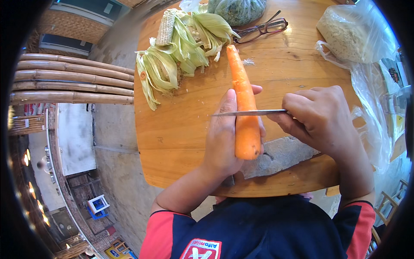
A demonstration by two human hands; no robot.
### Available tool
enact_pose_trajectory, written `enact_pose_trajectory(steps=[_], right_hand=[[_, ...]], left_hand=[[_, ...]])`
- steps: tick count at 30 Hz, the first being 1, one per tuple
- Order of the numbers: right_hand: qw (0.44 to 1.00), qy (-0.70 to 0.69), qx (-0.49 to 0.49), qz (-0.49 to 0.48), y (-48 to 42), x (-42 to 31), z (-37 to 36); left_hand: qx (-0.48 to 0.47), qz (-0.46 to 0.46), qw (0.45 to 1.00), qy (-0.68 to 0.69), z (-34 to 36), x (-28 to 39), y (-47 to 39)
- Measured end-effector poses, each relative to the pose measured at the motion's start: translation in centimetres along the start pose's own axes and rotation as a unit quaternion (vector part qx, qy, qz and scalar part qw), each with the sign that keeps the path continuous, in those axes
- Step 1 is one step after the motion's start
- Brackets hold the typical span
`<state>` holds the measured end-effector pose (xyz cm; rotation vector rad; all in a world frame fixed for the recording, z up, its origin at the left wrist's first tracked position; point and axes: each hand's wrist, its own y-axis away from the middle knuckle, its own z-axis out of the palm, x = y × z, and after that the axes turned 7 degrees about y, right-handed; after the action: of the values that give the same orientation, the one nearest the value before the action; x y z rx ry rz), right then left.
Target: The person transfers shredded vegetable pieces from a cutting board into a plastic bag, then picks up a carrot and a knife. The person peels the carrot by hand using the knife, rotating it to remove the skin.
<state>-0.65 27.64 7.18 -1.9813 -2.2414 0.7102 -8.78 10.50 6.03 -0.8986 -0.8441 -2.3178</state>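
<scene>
My left hand [223, 136] grips an orange carrot [248, 136] along its length, thumb on one side and fingertips showing on the other. The carrot's narrow tip points away from me, and its surface looks peeled. In my right hand [318, 113] is a knife [249, 113], its handle hidden in the fist. The thin blade lies crosswise over the middle of the carrot and seems to touch it, but I cannot tell whether it cuts in. Beneath both hands, a grey flat slab [278, 157] rests on the wooden table [174, 139].
Corn husks [190, 55] with a stripped cob [166, 27] lie at the far left. Eyeglasses [262, 30] sit beside a bag of greens [237, 11]. A plastic bag of pale food [349, 35] stands far right. Bamboo poles [74, 79] run along the left side.
</scene>
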Motion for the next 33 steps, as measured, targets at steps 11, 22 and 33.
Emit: enact_pose_trajectory(steps=[11,22,33], right_hand=[[1.000,0.007,0.018,0.003,-0.2,0.2,-0.2],[0.999,-0.031,-0.024,-0.027,0.2,-0.6,-1.3],[0.998,-0.016,-0.051,-0.041,0.3,-1.3,-1.5]], left_hand=[[-0.022,-0.014,0.998,-0.049,0.4,0.4,0.2],[-0.070,0.002,0.997,-0.027,-0.4,0.2,0.2],[-0.051,0.004,0.998,-0.021,-0.1,-0.1,-0.2]])
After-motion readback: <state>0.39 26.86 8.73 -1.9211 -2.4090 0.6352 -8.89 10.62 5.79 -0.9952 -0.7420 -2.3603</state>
